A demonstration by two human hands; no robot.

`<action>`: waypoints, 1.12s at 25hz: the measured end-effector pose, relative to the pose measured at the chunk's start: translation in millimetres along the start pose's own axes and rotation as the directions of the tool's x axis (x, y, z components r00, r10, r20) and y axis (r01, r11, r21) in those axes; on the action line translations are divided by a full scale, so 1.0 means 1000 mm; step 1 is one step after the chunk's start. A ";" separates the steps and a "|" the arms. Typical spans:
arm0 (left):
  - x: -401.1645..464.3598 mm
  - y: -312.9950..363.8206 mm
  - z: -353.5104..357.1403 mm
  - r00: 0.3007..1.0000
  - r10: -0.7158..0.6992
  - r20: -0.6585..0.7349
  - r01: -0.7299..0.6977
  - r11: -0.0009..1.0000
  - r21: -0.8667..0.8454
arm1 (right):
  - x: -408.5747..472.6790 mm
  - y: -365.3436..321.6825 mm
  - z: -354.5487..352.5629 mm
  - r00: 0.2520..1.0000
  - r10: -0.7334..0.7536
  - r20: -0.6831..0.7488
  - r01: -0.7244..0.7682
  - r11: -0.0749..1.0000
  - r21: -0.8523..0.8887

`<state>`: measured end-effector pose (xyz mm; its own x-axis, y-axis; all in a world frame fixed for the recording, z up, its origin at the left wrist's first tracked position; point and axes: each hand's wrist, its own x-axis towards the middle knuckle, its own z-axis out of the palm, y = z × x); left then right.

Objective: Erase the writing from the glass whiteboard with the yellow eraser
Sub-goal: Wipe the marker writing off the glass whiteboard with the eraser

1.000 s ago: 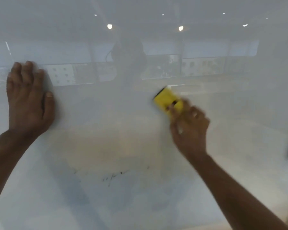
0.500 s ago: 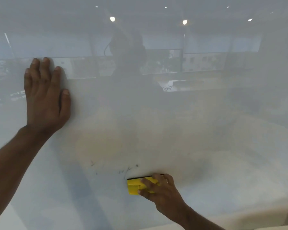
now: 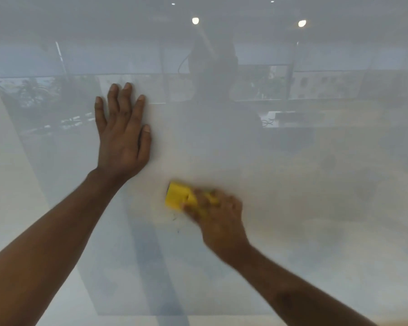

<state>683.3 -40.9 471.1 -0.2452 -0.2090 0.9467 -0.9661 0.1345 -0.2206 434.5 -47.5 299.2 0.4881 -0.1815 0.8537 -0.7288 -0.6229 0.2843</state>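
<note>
The glass whiteboard (image 3: 316, 208) fills the whole view and mirrors the room behind me. My right hand (image 3: 218, 217) grips the yellow eraser (image 3: 178, 196) and presses it flat on the glass just below centre; both are blurred by motion. A few faint dark specks of writing (image 3: 174, 218) show just under the eraser. My left hand (image 3: 123, 132) lies flat on the glass up and to the left, fingers spread, holding nothing.
Reflections of ceiling lights (image 3: 195, 20), windows and a dark figure (image 3: 212, 74) show in the upper glass. A pale strip of wall (image 3: 0, 161) runs along the board's left edge.
My right hand has swept the eraser from the upper right down to the low marks and now over them; most of the faint scribble is gone. The view has shifted, my left hand stays planted.
</note>
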 end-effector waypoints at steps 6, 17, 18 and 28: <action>-0.014 -0.006 0.000 1.000 0.003 0.020 -0.004 1.000 0.028 | -0.074 -0.025 0.018 0.918 -0.316 0.240 0.306 0.949 0.077; -0.045 0.049 -0.009 0.994 0.061 0.089 -0.051 0.993 -0.107 | -0.008 0.037 -0.027 0.988 0.102 -0.115 -0.104 0.994 -0.010; -0.060 0.067 -0.008 0.980 0.168 0.110 -0.148 0.975 -0.169 | -0.042 0.026 -0.018 0.999 0.028 -0.027 -0.028 1.000 -0.009; -0.136 0.173 0.045 0.919 0.342 0.197 -0.286 0.921 -0.264 | -0.053 0.066 -0.032 0.993 0.036 0.111 -0.046 0.995 0.090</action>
<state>545.5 -32.4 293.6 -0.5716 -0.3371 0.7480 -0.7982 0.4395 -0.4119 345.7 -54.6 286.9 0.5119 -0.2869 0.8097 -0.7044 -0.6797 0.2045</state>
